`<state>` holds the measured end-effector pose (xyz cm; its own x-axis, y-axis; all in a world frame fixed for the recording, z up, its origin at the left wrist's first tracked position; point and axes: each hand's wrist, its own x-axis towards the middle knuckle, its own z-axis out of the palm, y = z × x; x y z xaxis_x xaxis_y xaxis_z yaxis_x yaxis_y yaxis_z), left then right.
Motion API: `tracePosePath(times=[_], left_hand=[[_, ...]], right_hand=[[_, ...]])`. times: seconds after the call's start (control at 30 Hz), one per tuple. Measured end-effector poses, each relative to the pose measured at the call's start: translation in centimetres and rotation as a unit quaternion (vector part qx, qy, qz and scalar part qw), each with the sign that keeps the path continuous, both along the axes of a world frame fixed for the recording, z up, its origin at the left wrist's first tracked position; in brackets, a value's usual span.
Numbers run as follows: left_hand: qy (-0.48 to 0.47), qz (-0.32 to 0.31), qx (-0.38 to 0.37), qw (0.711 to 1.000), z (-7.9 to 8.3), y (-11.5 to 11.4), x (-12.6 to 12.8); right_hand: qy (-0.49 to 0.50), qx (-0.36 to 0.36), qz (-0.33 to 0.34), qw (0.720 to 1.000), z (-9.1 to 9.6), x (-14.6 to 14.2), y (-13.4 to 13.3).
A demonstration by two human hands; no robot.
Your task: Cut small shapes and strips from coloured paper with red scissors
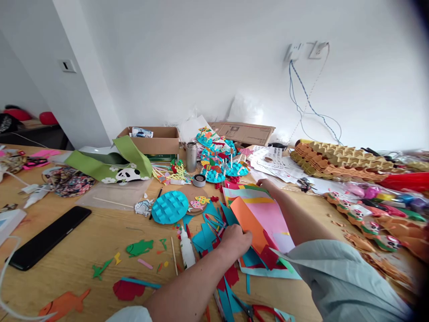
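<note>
Sheets of coloured paper (272,217) lay stacked at the centre right of the frame, with an orange sheet (247,219) slanting across the top. The left hand (234,239), just below the frame's middle, was curled nearly closed, thumb and forefinger pinching the orange sheet's left edge. The right hand (266,184) reached the pile's far edge, higher in the frame; its fingers were small and partly hidden, so how wide they stood, or whether they gripped anything, could not be told. Handling the pile well probably called for a light pinch, since thin paper would crease under a hard one, and for steadying the far edge so the lower layers did not slide. Blue scraps (203,237) crowded the left hand's side and red-handled scissors (261,307) lay at bottom centre, so lifting rather than dragging seemed safer
</note>
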<state>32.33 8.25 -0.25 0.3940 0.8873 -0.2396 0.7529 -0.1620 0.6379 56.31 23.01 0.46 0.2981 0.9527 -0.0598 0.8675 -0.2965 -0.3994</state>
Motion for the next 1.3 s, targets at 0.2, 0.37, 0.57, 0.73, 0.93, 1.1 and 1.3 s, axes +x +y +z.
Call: tracePosePath(times=[0.2, 0.37, 0.57, 0.73, 0.93, 1.1, 1.3], left_hand=[[-0.020, -0.013, -0.006, 1.000, 0.5, -0.2, -0.2], [-0.046, -0.020, -0.005, 0.999, 0.7, -0.3, -0.4], [-0.028, -0.014, -0.010, 0.999, 0.9, -0.3, -0.3], [-0.018, -0.006, -0.011, 1.000, 0.4, -0.1, -0.1], [-0.014, -0.016, -0.001, 1.000, 0.5, 0.0, -0.2], [-0.013, -0.027, 0.006, 1.000, 0.5, 0.1, -0.1], [-0.003, -0.029, 0.008, 1.000, 0.4, 0.1, 0.0]], right_hand=[[-0.051, -0.039, -0.028, 0.998, 2.2, 1.0, -1.8], [-0.070, -0.008, -0.011, 0.997, 3.5, 0.8, -3.1], [-0.064, 0.028, -0.001, 0.998, 3.7, 0.2, -4.5], [-0.054, 0.071, -0.001, 0.996, 3.6, -0.1, -6.0], [-0.058, 0.081, -0.056, 0.993, 3.7, 1.2, -10.2], [-0.047, -0.047, -0.042, 0.997, 1.1, 1.3, -14.4], [-0.084, -0.117, -0.053, 0.988, -1.4, 0.9, -15.7]])
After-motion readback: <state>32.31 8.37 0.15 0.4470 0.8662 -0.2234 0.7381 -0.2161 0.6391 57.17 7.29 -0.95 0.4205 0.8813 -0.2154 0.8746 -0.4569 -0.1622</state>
